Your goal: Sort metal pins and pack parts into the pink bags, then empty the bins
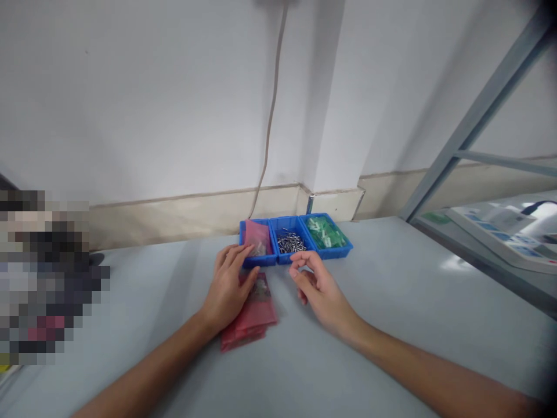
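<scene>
My left hand [229, 288] is open, its fingers spread over a stack of pink plastic bags [256, 316] and reaching the front of the left blue bin [260, 260]. In that bin lies another pink bag [256, 233] with pale contents. My right hand [319, 288] hovers just in front of the middle blue bin [286, 223], thumb and fingers curled together in a pinch; whatever they hold, if anything, cannot be made out. Many thin metal screw-like pieces [290, 241] fill the middle bin. Small green bags with white pieces [325, 232] fill the right blue bin [337, 253].
The three bins stand side by side on a grey table [383, 278] near the wall [174, 104]. A cable [272, 110] hangs down behind them. At right, a metal frame [470, 128] borders a surface with a printed board [500, 232]. A pixelated area covers the far left.
</scene>
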A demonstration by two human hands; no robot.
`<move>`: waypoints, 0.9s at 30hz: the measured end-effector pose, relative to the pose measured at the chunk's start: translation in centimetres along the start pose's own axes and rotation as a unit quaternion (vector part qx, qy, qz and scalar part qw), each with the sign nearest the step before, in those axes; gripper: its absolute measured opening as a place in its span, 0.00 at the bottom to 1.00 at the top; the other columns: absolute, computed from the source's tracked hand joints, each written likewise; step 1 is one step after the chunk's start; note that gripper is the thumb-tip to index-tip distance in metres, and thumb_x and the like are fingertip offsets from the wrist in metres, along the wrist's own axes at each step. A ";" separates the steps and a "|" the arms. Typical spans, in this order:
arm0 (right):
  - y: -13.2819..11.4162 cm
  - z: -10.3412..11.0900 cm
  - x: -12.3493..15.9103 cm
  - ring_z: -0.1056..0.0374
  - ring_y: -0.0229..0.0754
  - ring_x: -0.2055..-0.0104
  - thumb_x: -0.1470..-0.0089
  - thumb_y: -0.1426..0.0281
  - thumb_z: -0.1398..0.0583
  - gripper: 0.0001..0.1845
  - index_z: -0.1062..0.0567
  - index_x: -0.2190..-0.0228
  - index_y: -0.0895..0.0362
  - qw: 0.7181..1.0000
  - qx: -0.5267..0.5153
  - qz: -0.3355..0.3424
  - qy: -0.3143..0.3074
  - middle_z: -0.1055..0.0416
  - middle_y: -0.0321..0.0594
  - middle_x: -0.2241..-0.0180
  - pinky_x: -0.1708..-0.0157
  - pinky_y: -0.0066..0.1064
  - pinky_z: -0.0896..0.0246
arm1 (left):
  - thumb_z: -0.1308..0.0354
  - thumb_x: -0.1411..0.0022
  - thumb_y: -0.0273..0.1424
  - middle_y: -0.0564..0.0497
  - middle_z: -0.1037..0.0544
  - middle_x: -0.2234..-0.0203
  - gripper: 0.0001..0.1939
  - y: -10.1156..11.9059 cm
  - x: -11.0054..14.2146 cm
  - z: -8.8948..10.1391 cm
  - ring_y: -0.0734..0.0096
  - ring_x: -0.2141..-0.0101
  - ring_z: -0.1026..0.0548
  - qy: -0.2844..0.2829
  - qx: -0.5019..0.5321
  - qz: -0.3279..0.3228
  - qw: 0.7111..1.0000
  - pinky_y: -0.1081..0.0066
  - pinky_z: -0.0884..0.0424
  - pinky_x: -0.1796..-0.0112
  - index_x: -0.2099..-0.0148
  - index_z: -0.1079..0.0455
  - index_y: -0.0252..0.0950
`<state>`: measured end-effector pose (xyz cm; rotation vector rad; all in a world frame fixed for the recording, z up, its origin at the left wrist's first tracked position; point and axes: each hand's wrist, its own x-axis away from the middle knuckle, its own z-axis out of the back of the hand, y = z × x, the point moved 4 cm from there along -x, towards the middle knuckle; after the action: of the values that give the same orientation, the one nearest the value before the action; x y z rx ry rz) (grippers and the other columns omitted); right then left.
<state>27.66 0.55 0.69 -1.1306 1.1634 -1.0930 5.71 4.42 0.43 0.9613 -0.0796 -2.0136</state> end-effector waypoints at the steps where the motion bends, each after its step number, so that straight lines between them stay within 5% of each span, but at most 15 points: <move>1: 0.0 0.0 0.0 0.39 0.36 0.73 0.32 0.54 0.40 0.15 0.32 0.51 0.48 1.000 0.000 0.000 0.000 0.37 0.36 0.57 0.75 0.30 0.35 | 0.43 0.24 0.34 0.43 0.27 0.40 0.23 -0.1 0.1 -0.1 0.51 0.38 0.36 -0.006 -0.003 0.000 1.000 0.43 0.36 0.37 0.31 0.36 0.41; 6: 0.2 0.1 0.1 0.39 0.39 0.70 0.31 0.55 0.41 0.13 0.30 0.51 0.47 0.999 0.032 0.010 -0.006 0.34 0.37 0.58 0.73 0.31 0.36 | 0.42 0.25 0.35 0.45 0.27 0.38 0.24 -0.1 0.2 -0.4 0.50 0.36 0.38 -0.031 -0.012 -0.002 0.999 0.43 0.37 0.35 0.30 0.37 0.42; 12: 0.4 0.0 0.2 0.30 0.46 0.59 0.29 0.58 0.42 0.11 0.26 0.53 0.49 0.990 0.128 0.047 -0.038 0.25 0.37 0.62 0.58 0.36 0.35 | 0.42 0.25 0.34 0.42 0.35 0.35 0.23 0.3 0.1 -0.2 0.47 0.34 0.41 -0.031 -0.023 -0.002 0.999 0.39 0.36 0.36 0.32 0.36 0.44; 17: 0.0 -0.6 0.7 0.26 0.47 0.61 0.29 0.60 0.42 0.17 0.28 0.42 0.48 0.984 0.151 0.032 -0.092 0.18 0.39 0.59 0.59 0.38 0.34 | 0.46 0.25 0.26 0.42 0.47 0.27 0.26 0.4 0.5 -0.4 0.45 0.29 0.47 -0.038 -0.044 -0.017 0.998 0.35 0.40 0.34 0.30 0.41 0.46; 27: -0.9 -1.0 0.9 0.26 0.47 0.57 0.31 0.56 0.40 0.16 0.20 0.46 0.44 0.977 0.111 0.048 -0.175 0.20 0.38 0.51 0.60 0.36 0.34 | 0.52 0.23 0.26 0.40 0.45 0.27 0.26 -0.1 0.7 -0.7 0.47 0.29 0.47 -0.034 -0.045 -0.006 0.998 0.35 0.41 0.33 0.27 0.47 0.44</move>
<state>26.70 -0.54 1.39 -1.0315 0.7905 -0.8817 5.90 4.22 -0.53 0.8384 -0.0192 -2.0429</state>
